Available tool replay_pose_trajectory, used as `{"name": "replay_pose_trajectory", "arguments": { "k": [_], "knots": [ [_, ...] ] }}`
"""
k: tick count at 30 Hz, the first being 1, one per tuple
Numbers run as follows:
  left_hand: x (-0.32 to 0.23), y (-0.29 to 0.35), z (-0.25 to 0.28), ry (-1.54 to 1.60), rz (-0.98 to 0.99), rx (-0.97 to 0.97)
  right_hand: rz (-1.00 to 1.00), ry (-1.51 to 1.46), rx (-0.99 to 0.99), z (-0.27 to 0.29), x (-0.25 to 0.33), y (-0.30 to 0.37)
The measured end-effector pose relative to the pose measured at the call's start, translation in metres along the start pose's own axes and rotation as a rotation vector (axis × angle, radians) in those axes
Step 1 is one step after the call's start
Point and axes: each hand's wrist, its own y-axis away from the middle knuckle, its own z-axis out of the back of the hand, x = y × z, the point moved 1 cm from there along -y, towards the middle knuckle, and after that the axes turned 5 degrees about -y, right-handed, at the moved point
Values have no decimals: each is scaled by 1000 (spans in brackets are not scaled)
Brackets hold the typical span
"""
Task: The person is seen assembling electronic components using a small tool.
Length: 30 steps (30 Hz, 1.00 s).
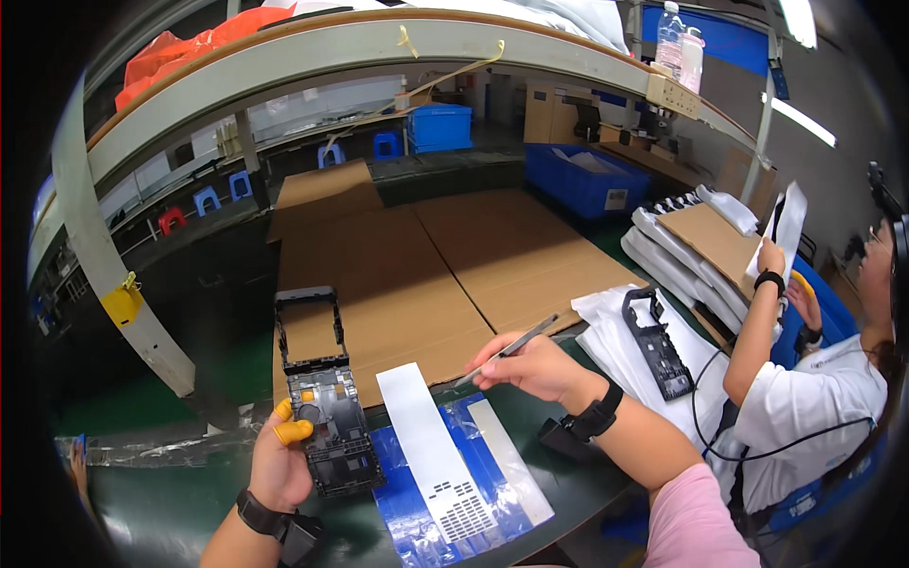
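Observation:
My left hand [279, 459], with orange finger cots on thumb and forefinger, grips a long black plastic frame part [322, 398] upright over the green table, thumb pressed on its middle. My right hand [535, 364] pinches a thin grey tweezer-like tool [507, 350], its tip pointing down-left toward a white strip [431, 440]. That strip lies on blue backing sheets [417, 492], with a grid of small dark pieces near its lower end. Both wrists wear black bands.
Flat brown cardboard sheets [417, 256] cover the table behind. At right, a co-worker in white [805, 388] holds up a white sheet; a second black frame part [658, 346] lies on white bags. Blue bins [587, 180] stand farther back.

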Motion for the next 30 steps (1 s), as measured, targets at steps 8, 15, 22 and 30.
{"name": "replay_pose_trajectory", "arguments": {
  "k": [8, 15, 22, 30],
  "knots": [
    [-3, 10, -8, 8, -137, 121, -199, 143, 124, -61, -10, 27],
    [5, 6, -2, 71, -45, 109, -216, 76, -148, -76, -30, 36],
    [4, 5, 3, 103, -35, 118, -201, -8, -134, -90, -43, 41],
    [11, 8, 1, 120, 10, 103, -287, 63, -280, -77, -54, 49]
  ]
}}
